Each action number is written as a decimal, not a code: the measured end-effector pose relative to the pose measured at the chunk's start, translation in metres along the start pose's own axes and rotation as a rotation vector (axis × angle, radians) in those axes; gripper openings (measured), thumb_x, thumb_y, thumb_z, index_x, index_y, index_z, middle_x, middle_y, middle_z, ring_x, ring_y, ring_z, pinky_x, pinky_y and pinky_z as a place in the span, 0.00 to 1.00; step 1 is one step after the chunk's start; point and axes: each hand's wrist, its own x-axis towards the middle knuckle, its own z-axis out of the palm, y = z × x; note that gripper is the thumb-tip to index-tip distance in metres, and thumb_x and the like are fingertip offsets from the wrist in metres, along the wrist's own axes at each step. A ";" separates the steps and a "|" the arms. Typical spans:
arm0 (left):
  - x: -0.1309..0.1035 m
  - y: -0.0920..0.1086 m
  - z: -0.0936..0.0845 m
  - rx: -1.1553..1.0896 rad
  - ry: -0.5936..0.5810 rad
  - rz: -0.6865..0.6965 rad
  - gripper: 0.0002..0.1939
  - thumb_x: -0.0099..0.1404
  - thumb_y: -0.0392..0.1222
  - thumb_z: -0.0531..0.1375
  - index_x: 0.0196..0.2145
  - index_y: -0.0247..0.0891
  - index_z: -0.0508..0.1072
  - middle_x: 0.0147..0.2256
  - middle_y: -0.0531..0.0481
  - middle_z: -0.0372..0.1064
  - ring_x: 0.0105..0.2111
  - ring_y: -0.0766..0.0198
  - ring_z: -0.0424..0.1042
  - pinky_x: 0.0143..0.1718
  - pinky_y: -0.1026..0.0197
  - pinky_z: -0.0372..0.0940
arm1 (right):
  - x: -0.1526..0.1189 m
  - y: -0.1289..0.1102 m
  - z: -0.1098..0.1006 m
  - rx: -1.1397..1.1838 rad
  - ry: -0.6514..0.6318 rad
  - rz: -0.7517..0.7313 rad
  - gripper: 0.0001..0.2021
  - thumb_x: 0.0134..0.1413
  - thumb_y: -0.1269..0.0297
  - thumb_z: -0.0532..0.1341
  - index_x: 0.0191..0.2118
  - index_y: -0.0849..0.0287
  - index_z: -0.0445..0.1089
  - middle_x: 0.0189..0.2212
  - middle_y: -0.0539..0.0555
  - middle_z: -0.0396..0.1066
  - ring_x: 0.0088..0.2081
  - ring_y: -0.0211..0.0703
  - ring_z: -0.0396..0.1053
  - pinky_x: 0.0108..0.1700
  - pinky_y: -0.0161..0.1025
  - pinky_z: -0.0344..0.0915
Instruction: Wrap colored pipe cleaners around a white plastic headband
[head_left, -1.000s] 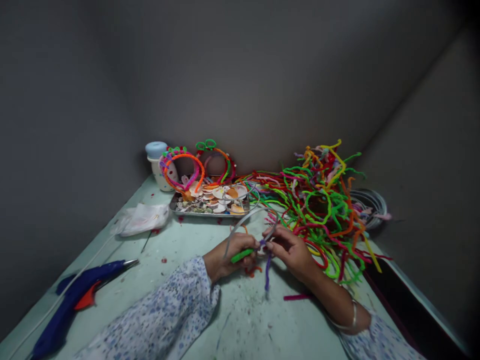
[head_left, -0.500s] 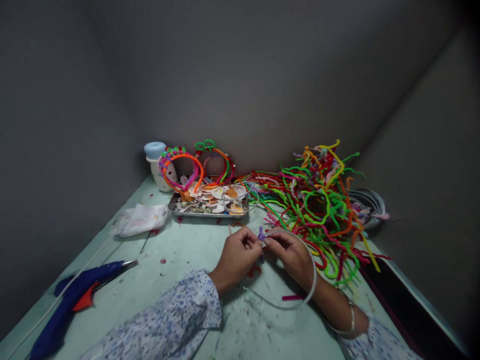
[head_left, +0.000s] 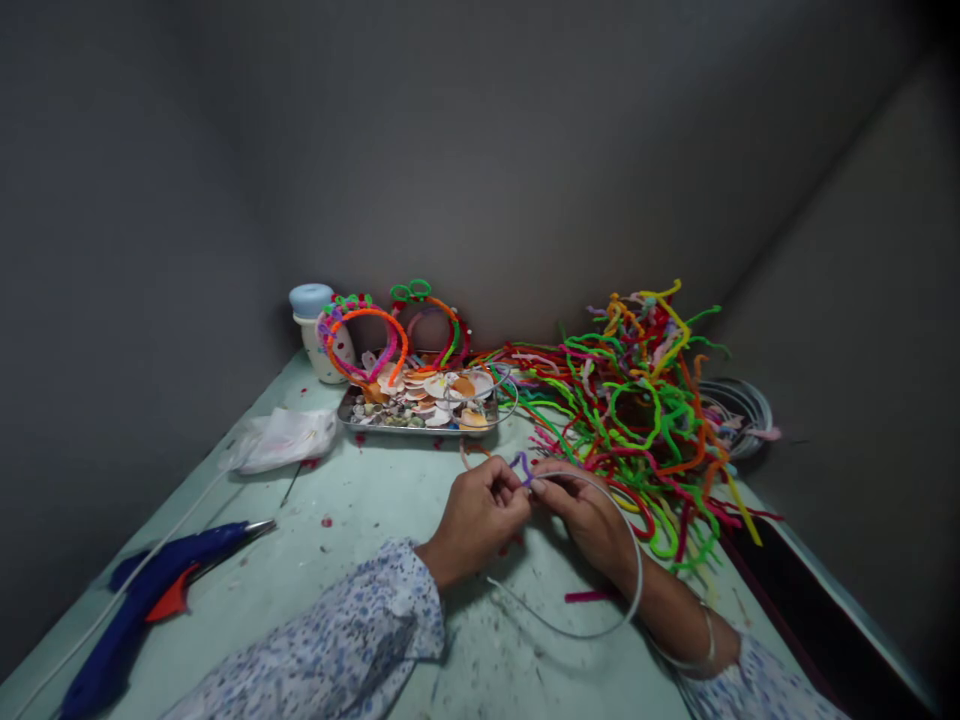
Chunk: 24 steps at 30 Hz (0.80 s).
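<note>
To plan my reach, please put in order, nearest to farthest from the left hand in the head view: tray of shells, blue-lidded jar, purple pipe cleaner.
1. Purple pipe cleaner: right at the left hand.
2. Tray of shells: ahead of that hand, to its left.
3. Blue-lidded jar: farther back, beyond the tray's left end.

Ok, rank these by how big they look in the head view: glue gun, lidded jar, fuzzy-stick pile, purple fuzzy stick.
1. Fuzzy-stick pile
2. Glue gun, though its nearness to the camera enlarges it
3. Lidded jar
4. Purple fuzzy stick, judged by its visible part
</note>
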 end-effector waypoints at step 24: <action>-0.001 0.006 -0.003 0.011 0.057 0.056 0.09 0.59 0.41 0.58 0.34 0.34 0.74 0.29 0.51 0.66 0.27 0.68 0.65 0.29 0.66 0.59 | -0.003 0.018 -0.002 -0.128 0.338 -0.231 0.07 0.53 0.58 0.61 0.34 0.56 0.71 0.26 0.50 0.71 0.26 0.40 0.68 0.29 0.35 0.66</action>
